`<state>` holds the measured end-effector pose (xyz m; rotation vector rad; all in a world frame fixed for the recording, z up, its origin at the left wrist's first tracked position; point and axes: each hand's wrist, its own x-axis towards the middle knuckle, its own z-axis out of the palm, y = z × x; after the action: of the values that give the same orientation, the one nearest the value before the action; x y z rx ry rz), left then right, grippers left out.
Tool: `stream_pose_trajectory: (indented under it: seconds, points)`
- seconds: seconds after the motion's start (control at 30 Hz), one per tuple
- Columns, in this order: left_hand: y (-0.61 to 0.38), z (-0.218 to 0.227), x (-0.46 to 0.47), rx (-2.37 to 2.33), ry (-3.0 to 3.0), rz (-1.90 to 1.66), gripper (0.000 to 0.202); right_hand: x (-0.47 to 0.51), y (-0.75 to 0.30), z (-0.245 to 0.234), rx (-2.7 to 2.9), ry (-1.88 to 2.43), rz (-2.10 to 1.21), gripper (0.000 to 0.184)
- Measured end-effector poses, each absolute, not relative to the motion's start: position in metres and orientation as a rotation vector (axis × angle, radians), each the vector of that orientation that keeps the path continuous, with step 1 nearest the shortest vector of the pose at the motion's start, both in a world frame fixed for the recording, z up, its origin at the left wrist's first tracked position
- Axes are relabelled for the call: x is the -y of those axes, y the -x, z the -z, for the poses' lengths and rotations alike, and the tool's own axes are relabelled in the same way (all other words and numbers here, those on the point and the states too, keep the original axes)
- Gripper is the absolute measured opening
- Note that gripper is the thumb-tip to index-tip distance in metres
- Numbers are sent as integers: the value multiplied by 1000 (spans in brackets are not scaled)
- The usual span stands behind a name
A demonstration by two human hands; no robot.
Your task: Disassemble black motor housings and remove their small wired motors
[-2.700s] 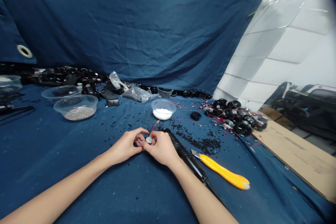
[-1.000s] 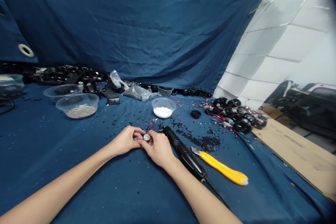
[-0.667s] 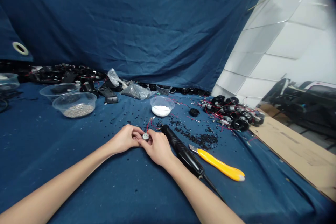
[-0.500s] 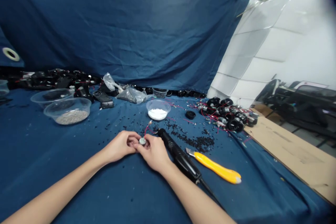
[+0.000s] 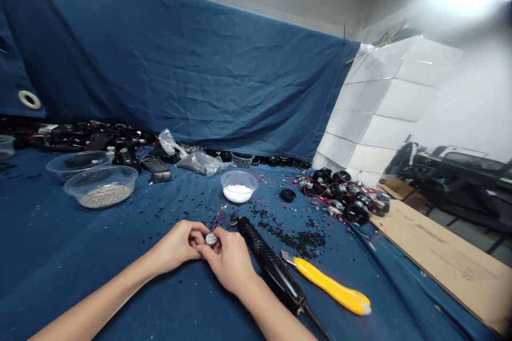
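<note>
Both my hands meet low in the middle of the view. My left hand [image 5: 175,248] and my right hand [image 5: 229,266] pinch a small round silver component [image 5: 210,240] between their fingertips. Thin red wires [image 5: 218,220] rise from it, and their far ends carry bright metal tips. Just right of my right hand lies a black soldering iron [image 5: 264,265], its cord running off the bottom edge. It is close to my hand, but I cannot tell whether they touch. Beyond it rests a yellow utility knife [image 5: 330,286] with its blade exposed.
Black granules [image 5: 298,242] are scattered over the blue cloth [image 5: 120,298]. Behind them stand a plastic bowl of white powder [image 5: 238,186] and a bowl of grey granules [image 5: 101,194]. Wired black parts [image 5: 344,200] are heaped at right, beside a cardboard sheet [image 5: 440,266].
The whole scene has sunk lower in view as the camera tilted upward, showing more ceiling. My hands have shifted slightly left and still pinch the silver component.
</note>
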<state>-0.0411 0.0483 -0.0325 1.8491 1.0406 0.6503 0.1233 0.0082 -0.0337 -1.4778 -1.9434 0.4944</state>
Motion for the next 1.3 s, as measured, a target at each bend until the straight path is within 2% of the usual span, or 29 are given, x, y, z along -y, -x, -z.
stream_pose_trajectory:
  seconds: [0.53,1.3]
  points:
    - [40,35,-50,-1065,-1816,-686,17,-11,-123,36,1944,1421,-454,20]
    - [40,35,-48,-1081,-1779,-700,20,-13,-126,35,1998,1394,-503,20]
